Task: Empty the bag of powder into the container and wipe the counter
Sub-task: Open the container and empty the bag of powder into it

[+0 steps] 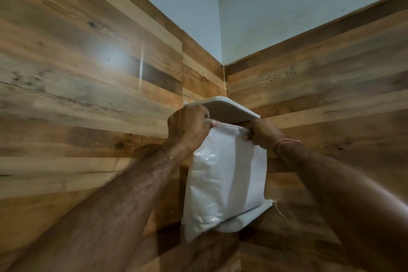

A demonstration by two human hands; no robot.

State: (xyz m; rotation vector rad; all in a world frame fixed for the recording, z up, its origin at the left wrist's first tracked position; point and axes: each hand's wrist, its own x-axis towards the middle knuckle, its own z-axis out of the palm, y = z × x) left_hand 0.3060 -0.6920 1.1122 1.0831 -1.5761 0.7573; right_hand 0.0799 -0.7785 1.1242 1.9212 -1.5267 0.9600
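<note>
Wood-panelled walls [88,73] meet in a far corner that holds two white shelves: the upper shelf [229,110] just above the hands, the lower shelf [258,210] behind the bag's base. The bag of powder [223,179] hangs upright between them, full and seemingly still sealed, though blur makes that hard to judge. The left hand [189,126] and right hand [262,132] each pinch its top edge at opposite ends. Handling it well means keeping the top level and supporting the base before opening. No label or writing is readable.

Dim, motion-blurred, glare on panelling [114,59]
</note>
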